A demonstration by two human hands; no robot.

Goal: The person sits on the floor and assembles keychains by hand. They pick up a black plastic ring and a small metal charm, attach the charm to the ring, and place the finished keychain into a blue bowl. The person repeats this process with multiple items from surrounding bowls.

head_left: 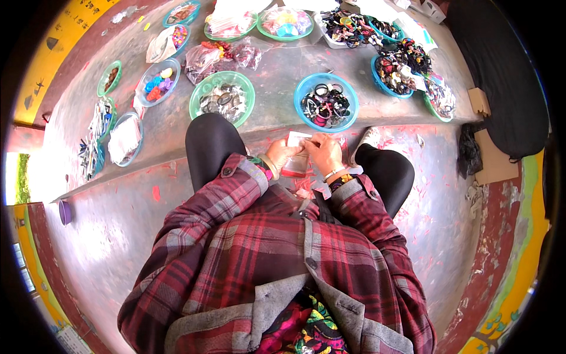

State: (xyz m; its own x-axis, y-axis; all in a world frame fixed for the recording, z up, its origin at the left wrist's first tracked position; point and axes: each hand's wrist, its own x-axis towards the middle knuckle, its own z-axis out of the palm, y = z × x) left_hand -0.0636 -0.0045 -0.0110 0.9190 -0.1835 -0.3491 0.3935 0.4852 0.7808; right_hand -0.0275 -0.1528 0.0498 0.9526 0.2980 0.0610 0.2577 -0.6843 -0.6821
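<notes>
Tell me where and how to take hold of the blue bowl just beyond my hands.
Probably by opposite sides of its rim: the blue bowl is round, stands upright, and has gaps to its left and right. Bring the left hand and right hand in from those sides. It holds loose dark bands, so keep it level.

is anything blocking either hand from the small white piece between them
Nothing visible does: the left hand and right hand both have fingers at the white piece, though whether each grips it is unclear.
</notes>
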